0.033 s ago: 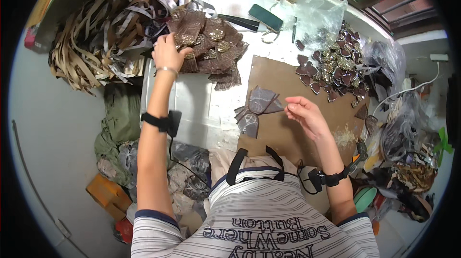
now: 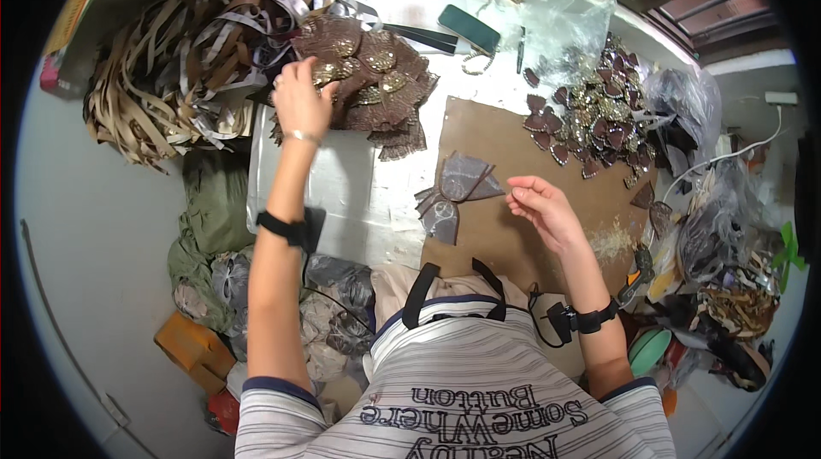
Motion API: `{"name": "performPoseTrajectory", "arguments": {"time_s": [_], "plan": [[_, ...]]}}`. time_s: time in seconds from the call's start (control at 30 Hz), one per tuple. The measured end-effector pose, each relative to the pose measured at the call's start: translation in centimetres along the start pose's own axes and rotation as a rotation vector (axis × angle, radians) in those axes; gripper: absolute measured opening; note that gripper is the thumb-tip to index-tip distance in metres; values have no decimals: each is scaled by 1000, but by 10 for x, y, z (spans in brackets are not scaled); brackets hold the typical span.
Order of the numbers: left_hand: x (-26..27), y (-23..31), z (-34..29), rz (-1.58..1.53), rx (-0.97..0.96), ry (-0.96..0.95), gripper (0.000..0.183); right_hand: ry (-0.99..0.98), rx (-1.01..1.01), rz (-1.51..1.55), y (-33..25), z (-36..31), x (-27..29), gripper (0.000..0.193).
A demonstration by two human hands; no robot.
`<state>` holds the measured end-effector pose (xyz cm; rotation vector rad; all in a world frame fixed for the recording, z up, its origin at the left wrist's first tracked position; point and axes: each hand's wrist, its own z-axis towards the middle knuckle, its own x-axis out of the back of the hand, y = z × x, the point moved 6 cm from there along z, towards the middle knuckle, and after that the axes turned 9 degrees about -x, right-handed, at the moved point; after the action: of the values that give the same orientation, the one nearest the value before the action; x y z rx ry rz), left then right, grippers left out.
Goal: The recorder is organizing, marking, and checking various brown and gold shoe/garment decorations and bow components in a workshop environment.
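Observation:
My left hand point(image 2: 303, 102) reaches to the left edge of a pile of brown sequined fabric bows point(image 2: 376, 87). Its thumb stands apart from the loosely bent fingers, and I see no piece lifted in it; the fingertips touch the pile. My right hand point(image 2: 546, 213) hovers above a brown board point(image 2: 513, 134), palm turned inward, with thumb and index a little apart and the other fingers curled. Nothing shows between them. Just left of its fingertips lies a single grey-brown fabric bow point(image 2: 462, 181), with one pale-marked loop toward me.
Strips of ribbon point(image 2: 162, 66) heap up at the far left. Jewelled brown ornaments point(image 2: 603, 117) pile at the right, near clear plastic bags point(image 2: 684, 108). A phone point(image 2: 469, 27) and a pen point(image 2: 521, 50) lie at the back. An orange-and-black tool point(image 2: 636, 274) rests beside my right forearm.
My left hand has shifted slightly down and to the right at the pile. The upper sequined pieces beside its fingers lie differently. The right hand and the single bow stay put.

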<state>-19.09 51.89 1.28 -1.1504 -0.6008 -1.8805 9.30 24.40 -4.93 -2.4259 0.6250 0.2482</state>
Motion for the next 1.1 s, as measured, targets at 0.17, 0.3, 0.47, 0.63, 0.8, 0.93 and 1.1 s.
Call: {"name": "performPoseTrajectory", "arguments": {"time_s": [0.17,0.3,0.47,0.63,0.8,0.93,1.1], "plan": [[-86,143,-171,-805,368,-555,63,7,-135,98,67,8,18,21],[-96,210,-224,-545,385,-946,98,11,-174,75,85,-1,16,20],[-107,182,-228,-632,346,-909,87,13,-99,-61,76,-8,20,21],[-35,160,-222,-1558,841,-1081,47,-83,-99,-107,77,-9,5,23],[82,196,-192,-2304,924,-1034,45,-329,-92,10,56,-31,-65,26],[117,202,-188,-2331,850,-1036,48,-434,-50,-86,40,-54,-93,23],[132,203,-190,-1987,856,-873,32,-331,122,-163,24,-83,-99,17]]}}
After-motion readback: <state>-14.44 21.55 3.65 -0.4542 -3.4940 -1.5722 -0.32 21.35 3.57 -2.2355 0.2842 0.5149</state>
